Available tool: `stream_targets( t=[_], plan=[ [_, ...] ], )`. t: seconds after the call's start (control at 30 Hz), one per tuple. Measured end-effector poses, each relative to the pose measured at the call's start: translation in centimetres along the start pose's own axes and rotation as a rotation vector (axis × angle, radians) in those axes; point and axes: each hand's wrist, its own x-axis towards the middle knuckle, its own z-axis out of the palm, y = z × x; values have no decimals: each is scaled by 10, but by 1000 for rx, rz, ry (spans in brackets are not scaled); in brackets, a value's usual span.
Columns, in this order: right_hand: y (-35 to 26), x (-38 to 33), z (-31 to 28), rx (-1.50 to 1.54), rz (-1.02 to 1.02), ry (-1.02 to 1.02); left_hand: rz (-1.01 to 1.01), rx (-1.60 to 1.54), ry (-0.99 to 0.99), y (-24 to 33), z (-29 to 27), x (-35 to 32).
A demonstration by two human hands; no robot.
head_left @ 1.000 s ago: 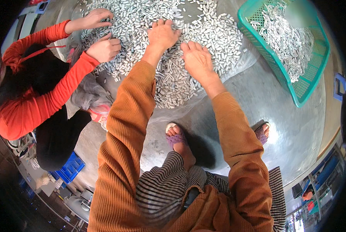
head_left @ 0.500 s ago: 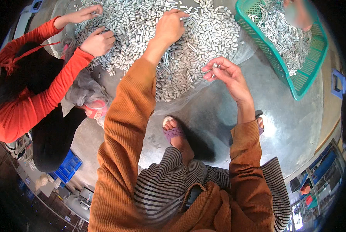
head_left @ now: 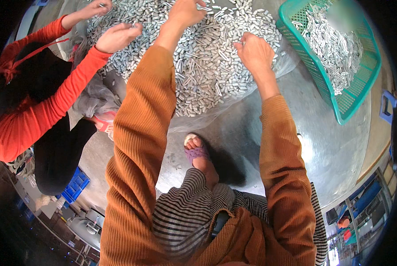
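Observation:
A wide heap of small, silvery oblong metal pieces (head_left: 198, 88) spreads over a sheet of clear plastic (head_left: 234, 99). Over its far middle, my left hand (head_left: 183, 15) reaches with closed fingers; a slim metal piece shows at the fingertips. My right hand (head_left: 256, 53) hovers at the heap's right side, its back toward me and its fingers curled down. Whatever lies in those right fingers is hidden. To the right stands a green plastic basket (head_left: 336, 106), tilted in view, partly filled with slender silvery metal pieces (head_left: 336, 57).
At the left sits a co-worker in red sleeves (head_left: 70, 93), whose two hands (head_left: 118, 37) are over the heap's left part. Crumpled plastic (head_left: 92, 99) lies near that person. My sandalled foot (head_left: 198, 150) stands on the grey surface. A blue crate (head_left: 76, 184) is at lower left.
My right hand has moved forward from the heap's near edge and turned palm down. My left hand has shifted slightly farther away and left. The co-worker's nearer hand has moved rightward.

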Motion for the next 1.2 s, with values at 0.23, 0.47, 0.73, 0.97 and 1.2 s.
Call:
stream_targets(
  t=[0.23,0.47,0.73,0.97,1.2],
  plan=[
    [37,-5,-19,795,-201,37,93,53,68,14,58,-2],
    [39,-13,-24,212,17,76,-159,-697,-175,-41,11,-6],
    [-30,29,14,207,13,53,-35,29,-244,5,20,-20],
    [61,-30,-27,1512,153,-254,-377,-1248,-484,-15,3,-25],
    [51,-32,-19,722,49,-82,-105,-98,-40,0,38,-12]
  ],
)
